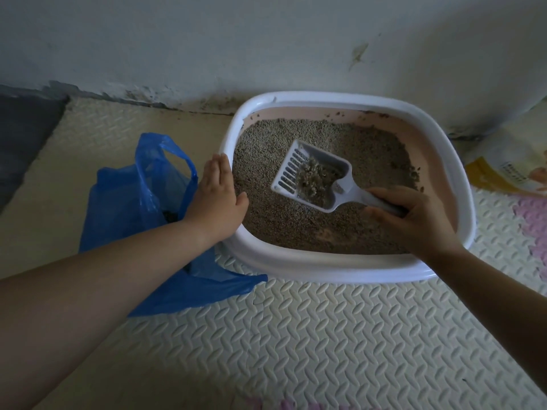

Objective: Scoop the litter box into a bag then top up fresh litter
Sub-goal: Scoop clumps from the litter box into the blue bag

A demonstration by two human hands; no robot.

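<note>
A white-rimmed litter box [349, 272] with pink inner walls sits on the floor mat against the wall, filled with grey-brown litter [296, 229]. My right hand [414, 220] grips the handle of a white slotted scoop [307, 173], which is raised over the litter with a clump lying in it. My left hand [216, 196] rests flat with straight fingers on the box's left rim. A blue plastic bag [139, 202] stands open just left of the box, with something dark inside.
A yellow-and-white litter pouch [509, 170] lies on the floor at the right of the box. The floor is covered with cream textured foam mats [325, 335] and a pink tile at the right edge. A grey wall runs behind the box.
</note>
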